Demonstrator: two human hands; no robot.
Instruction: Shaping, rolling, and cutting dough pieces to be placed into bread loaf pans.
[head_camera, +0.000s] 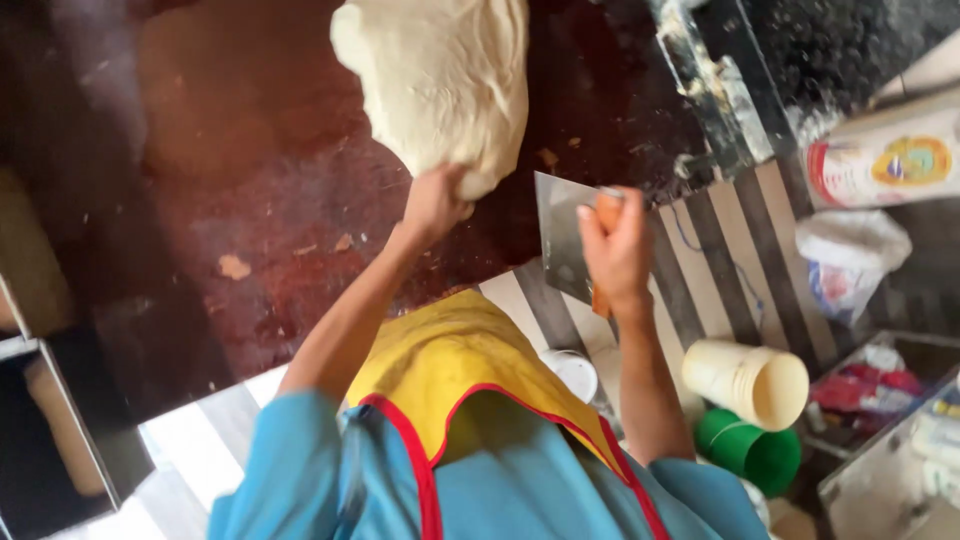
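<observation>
At the far left, a dark open-fronted box (60, 440) stands beside the work surface, its contents too dim to identify. The dark reddish-brown worktop (230, 170) carries scattered scraps of dough (234, 266), which suggests the surface serves as the kneading area. The left hand (434, 203) reaches forward with the arm extended and is closed on the lower edge of the large pale dough mass (440, 80); the fingers are buried in the dough, so the exact finger positions cannot be told. The dough lies on the worktop toward the top centre of the view, stretched toward the gripping hand, probably because it is pulled by that edge. Below the arms, a yellow apron with red trim (450, 370) covers a blue garment (300, 470). The right hand (615, 250) is closed around the orange handle of a flat metal scraper (558, 235), blade held upright just beside the dough, a position that keeps the edge ready at the worktop margin. Past the worktop edge, on the striped floor (740, 240), stand a cream bucket (750, 380) and a green bucket (752, 450), tipped on their sides. Farther right lie a white plastic bag (850, 255) and a printed sack (885, 160), kept within reach but off the work area.
</observation>
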